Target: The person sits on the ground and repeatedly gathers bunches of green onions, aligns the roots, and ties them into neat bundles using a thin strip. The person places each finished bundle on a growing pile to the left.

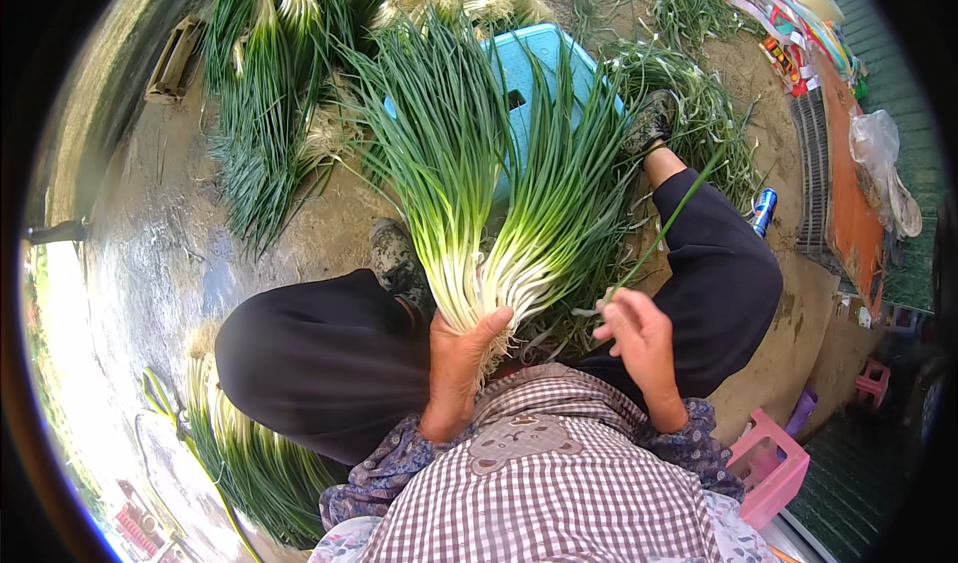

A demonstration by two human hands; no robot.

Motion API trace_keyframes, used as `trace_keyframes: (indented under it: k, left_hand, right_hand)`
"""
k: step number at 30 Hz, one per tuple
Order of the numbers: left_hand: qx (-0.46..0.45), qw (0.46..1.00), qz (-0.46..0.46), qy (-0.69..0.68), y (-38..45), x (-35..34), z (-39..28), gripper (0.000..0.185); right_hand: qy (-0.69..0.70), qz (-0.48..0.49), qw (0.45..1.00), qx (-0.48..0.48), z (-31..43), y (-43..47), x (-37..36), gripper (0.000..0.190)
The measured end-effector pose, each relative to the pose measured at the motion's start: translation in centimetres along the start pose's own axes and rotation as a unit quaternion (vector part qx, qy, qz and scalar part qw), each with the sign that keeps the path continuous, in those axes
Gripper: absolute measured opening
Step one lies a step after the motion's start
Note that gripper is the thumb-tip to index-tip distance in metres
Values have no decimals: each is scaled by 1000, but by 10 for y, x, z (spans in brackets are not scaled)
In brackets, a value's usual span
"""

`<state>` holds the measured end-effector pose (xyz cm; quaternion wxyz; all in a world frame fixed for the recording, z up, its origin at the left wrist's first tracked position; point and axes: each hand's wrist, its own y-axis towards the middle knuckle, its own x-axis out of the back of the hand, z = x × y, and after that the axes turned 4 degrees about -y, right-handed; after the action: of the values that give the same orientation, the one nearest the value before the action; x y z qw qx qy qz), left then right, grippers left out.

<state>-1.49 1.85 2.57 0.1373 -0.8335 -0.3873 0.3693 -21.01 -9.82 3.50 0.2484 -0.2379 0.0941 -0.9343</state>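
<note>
My left hand grips a thick bunch of green onions near its white, rooted end. The green tops fan away from me in two lobes and partly cover a light blue plastic stool. To the right of the bunch, my right hand pinches a single green onion leaf between thumb and fingers; it slants up over my right knee. Beneath my hands, loose stripped leaves lie on the ground between my legs.
Bundled green onions lie at the upper left, with more beside my left knee. Discarded leaves are heaped by my right foot. A blue can, an orange board and a pink plastic stool are on the right.
</note>
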Motion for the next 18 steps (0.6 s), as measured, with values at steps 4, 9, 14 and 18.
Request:
trace_keyframes:
  k: [4, 9, 14, 18]
  left_hand:
    - [2, 1000, -16, 21, -3, -2, -5, 39]
    - [-28, 997, 15, 74, -3, -2, -1, 33]
    - [-29, 994, 25, 105, -15, -5, -14, 30]
    - [-6, 998, 8, 62, -9, 5, -6, 35]
  right_hand:
    - [-155, 78, 978, 120, 6, -5, -17, 25]
    - [-43, 50, 931, 359, 88, 55, -69, 28]
    - [-102, -23, 945, 311, 107, 107, -104, 43]
    - [-18, -26, 981, 190, 90, 109, -108, 48]
